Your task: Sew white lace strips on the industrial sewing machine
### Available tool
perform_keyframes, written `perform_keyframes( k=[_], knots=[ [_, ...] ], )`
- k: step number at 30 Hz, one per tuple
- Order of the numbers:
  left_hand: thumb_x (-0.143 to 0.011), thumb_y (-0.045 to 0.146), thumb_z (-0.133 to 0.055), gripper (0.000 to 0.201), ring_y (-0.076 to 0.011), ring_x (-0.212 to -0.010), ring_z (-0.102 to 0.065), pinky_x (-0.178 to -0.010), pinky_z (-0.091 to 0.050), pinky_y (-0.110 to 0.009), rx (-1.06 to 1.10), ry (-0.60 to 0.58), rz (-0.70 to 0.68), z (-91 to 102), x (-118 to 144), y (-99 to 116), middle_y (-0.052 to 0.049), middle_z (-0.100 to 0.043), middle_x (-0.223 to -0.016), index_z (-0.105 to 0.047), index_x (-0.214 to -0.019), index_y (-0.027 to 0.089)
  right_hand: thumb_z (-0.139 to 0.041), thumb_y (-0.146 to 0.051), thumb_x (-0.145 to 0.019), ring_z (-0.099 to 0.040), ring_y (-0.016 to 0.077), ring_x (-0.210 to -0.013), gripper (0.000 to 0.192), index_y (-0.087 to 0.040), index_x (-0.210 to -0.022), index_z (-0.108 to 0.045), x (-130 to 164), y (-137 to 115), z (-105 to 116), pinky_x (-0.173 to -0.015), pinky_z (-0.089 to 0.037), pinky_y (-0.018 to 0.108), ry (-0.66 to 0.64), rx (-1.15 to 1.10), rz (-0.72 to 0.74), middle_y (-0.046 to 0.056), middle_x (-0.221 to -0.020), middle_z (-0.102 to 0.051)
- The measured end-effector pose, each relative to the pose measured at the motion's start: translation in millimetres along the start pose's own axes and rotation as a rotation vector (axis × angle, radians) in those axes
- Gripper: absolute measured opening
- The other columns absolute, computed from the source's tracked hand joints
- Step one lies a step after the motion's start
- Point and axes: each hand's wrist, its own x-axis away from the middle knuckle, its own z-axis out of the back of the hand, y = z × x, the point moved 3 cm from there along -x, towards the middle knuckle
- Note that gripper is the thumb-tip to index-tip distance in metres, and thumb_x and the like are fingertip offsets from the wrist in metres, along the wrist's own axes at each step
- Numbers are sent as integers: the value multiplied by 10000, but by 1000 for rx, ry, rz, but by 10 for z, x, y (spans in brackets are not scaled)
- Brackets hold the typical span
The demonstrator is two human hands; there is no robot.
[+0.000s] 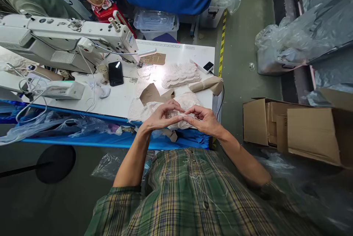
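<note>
the left hand (161, 116) and right hand (206, 120) are together, pinching pale lace fabric (189, 99) between them over the near edge of the white surface (118, 99), with brown paper (150, 94) just beyond and a lace pile (180, 75) farther back.

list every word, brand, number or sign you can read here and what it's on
"JUKI", as far as the small blue lettering can be made out: on the end of the long white sewing machine.
Too small to read: the scale on the pale ruler strip along the far table edge.
Too small to read: print on the boxy white control unit.
Too small to read: marks on the yellow-and-black floor tape.
</note>
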Motion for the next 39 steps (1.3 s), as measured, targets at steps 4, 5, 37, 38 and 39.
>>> perform_keyframes(
  k=[4,5,37,38,39],
  knots=[
    [-818,486,-717,357,-137,-659,-547,-607,-426,-250,107,65,108,-62,75,-46,-39,-627,-728,-667,-707,150,-796,-484,-727,-557,104,-609,341,-188,-845,-677,8,45,5,-557,-457,231,67,-129,-87,-1,-738,-664],
    [-802,490,-731,363,-130,-634,-534,-583,-412,-243,108,105,139,-61,107,-63,-31,-622,-699,-666,-705,147,-811,-513,-692,-578,114,-613,385,-185,-830,-664,2,78,2,-562,-476,237,86,-178,-120,1,-724,-666],
    [-788,428,-750,504,-167,-931,-594,-786,-500,-254,194,254,308,-279,668,-328,-68,-615,-1097,-579,-1198,189,-811,-551,-676,-542,116,-630,427,-185,-823,-647,134,320,-71,-597,-465,247,-24,-381,-299,-15,-713,-624],
    [-808,413,-735,491,-153,-892,-593,-740,-500,-239,197,242,324,-268,690,-327,-76,-610,-1123,-566,-1212,191,-821,-534,-671,-538,113,-633,415,-184,-816,-651,108,306,-25,-599,-460,244,9,-380,-283,-17,-714,-623],
    [-825,399,-722,476,-139,-850,-587,-691,-494,-226,200,228,340,-258,709,-310,-83,-607,-1137,-558,-1221,191,-827,-518,-669,-537,112,-641,402,-185,-812,-653,81,296,16,-606,-459,243,38,-383,-263,-17,-721,-625]
  ],
)
